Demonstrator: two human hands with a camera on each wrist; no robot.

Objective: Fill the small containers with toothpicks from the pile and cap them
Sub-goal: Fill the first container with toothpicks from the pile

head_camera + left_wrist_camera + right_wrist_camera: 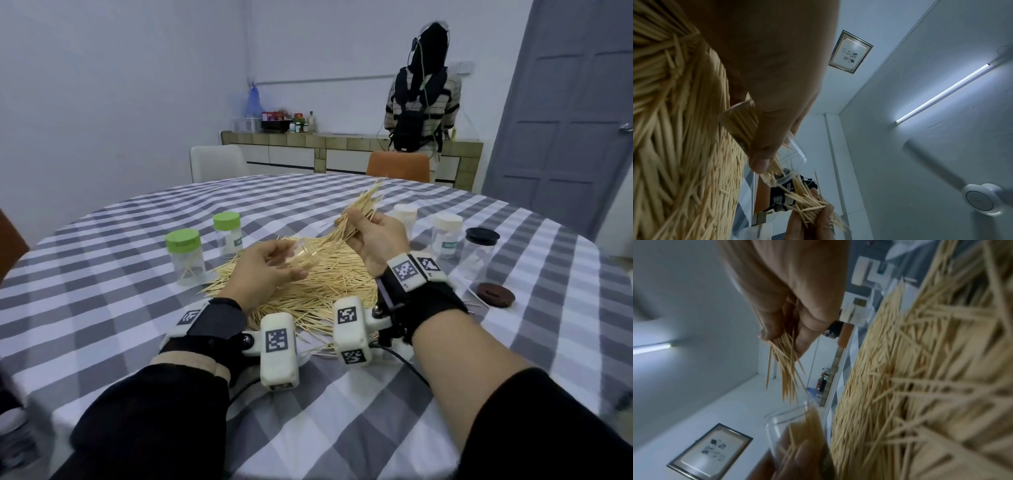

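Head view: your left hand (263, 270) curls around a clear container (303, 257), tilted on its side above the toothpick pile (325, 284), its mouth turned toward your right hand (376, 236). Toothpicks already lie inside the container. Your right hand pinches a bundle of toothpicks (359, 209) between thumb and fingers, the tips fanning up and away to the far side, just right of the container's mouth.

The pile spreads over the middle of the table (102, 308), which wears a grey-and-white checked cloth. To the left of the pile stand two green-capped containers (185, 253); the nearer holds a few toothpicks, the farther carries a green label whose writing is too small to read. To the right stand two white-capped containers (445, 233), one with a green label, equally unreadable. Farther right sits a black-capped container (481, 246), and near it a brown cap (496, 294) lies flat on the cloth.

Your wrist bands carry square black-and-white coded markers, no readable words.

Left wrist view: a framed sheet of brush calligraphy (851, 52) hangs on the wall; I cannot read its characters.
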